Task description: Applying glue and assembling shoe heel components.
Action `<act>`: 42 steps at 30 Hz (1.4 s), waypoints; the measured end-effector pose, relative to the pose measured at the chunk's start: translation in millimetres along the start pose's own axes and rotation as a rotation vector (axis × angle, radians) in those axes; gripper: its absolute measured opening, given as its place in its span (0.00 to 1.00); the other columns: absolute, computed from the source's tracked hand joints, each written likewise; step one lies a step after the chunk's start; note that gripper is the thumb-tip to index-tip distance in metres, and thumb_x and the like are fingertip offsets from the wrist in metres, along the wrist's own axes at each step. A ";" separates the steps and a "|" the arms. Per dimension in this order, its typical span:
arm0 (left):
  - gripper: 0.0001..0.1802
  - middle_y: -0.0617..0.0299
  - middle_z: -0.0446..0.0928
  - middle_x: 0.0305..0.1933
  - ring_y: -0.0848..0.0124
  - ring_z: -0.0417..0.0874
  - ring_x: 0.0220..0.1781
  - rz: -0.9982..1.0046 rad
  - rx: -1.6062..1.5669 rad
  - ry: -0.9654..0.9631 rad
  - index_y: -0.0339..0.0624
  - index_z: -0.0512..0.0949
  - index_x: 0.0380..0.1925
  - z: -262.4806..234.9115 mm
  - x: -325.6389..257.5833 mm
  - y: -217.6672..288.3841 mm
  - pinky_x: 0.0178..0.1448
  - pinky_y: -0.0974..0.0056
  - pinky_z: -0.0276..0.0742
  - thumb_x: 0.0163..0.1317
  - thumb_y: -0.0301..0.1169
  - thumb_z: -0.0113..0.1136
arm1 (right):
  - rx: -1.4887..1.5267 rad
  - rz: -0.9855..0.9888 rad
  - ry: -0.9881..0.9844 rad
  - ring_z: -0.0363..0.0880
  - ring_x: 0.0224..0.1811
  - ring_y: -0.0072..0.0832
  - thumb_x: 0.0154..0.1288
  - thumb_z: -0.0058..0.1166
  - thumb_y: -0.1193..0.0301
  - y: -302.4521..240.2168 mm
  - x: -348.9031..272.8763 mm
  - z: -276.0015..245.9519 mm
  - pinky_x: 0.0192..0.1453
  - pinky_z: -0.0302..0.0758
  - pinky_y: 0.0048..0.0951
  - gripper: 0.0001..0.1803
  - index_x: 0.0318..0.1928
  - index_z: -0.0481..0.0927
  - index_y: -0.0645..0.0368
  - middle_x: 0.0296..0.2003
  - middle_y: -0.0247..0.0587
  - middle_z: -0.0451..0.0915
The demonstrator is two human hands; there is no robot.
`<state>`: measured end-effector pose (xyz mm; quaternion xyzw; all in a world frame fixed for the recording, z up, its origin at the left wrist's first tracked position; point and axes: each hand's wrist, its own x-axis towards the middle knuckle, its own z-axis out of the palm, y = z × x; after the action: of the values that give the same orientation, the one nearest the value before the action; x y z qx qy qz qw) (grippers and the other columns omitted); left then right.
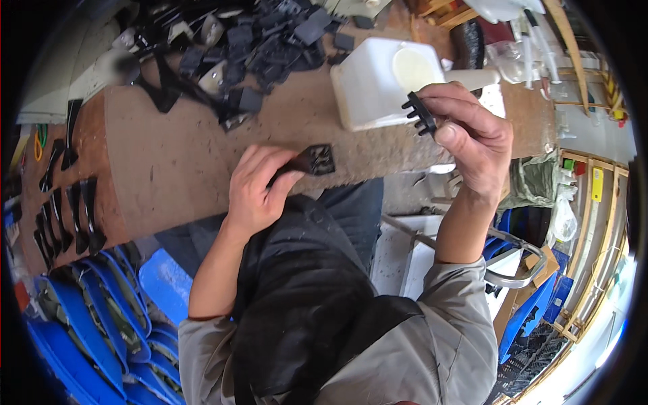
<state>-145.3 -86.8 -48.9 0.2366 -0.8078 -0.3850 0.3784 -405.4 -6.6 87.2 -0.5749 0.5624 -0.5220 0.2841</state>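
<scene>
Near the front edge of the brown worktable (162,148), my left hand (256,189) is closed round a black tapered part. The broad square end of the black tapered part (320,160) points to the right and looks hollow. Further right and raised, my right hand (478,135) pinches a small black pegged piece (422,115) between thumb and fingers. Several short pegs on it face left. The two parts are apart. My left fingers hide the narrow end of the tapered part.
A white plastic container (364,91) stands behind my right hand. Black square plates (270,50) and shiny black parts lie heaped at the back. More black tapered parts (88,209) are lined up at the far left, above curved blue pieces (88,310). A metal-framed seat (516,277) is at right.
</scene>
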 end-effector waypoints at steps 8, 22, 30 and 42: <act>0.12 0.55 0.80 0.38 0.55 0.78 0.38 0.050 -0.030 0.024 0.37 0.79 0.39 6.1 2.4 -7.3 0.43 0.59 0.73 0.54 0.28 0.65 | -0.138 -0.222 -0.219 0.79 0.42 0.35 0.47 0.70 0.71 6.8 -11.9 37.6 0.46 0.75 0.33 0.19 0.40 0.85 0.69 0.41 0.48 0.83; 0.12 0.57 0.80 0.37 0.56 0.77 0.37 0.043 -0.041 0.022 0.37 0.78 0.38 4.4 -1.7 -6.8 0.42 0.59 0.72 0.55 0.30 0.65 | -0.488 -0.350 -0.246 0.78 0.40 0.36 0.43 0.71 0.73 20.7 -13.7 64.6 0.43 0.77 0.33 0.19 0.40 0.85 0.63 0.42 0.42 0.82; 0.12 0.56 0.80 0.36 0.56 0.78 0.36 0.053 -0.014 0.040 0.37 0.79 0.38 4.3 -0.7 -4.7 0.42 0.59 0.73 0.54 0.29 0.66 | -0.401 -0.267 -0.193 0.77 0.43 0.34 0.46 0.70 0.73 34.5 -26.4 73.2 0.44 0.77 0.30 0.20 0.43 0.86 0.60 0.44 0.40 0.81; 0.17 0.62 0.78 0.32 0.78 0.74 0.33 -0.477 -0.965 -0.194 0.32 0.77 0.41 -45.2 -28.1 103.9 0.39 0.72 0.69 0.69 0.38 0.56 | -0.041 -0.303 -0.090 0.76 0.51 0.36 0.41 0.75 0.62 -21.5 -46.0 82.1 0.55 0.73 0.35 0.33 0.51 0.82 0.60 0.49 0.43 0.79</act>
<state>-102.0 -26.4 41.1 0.1762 -0.4945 -0.8071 0.2701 -314.2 19.8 69.9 -0.6815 0.4664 -0.5212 0.2151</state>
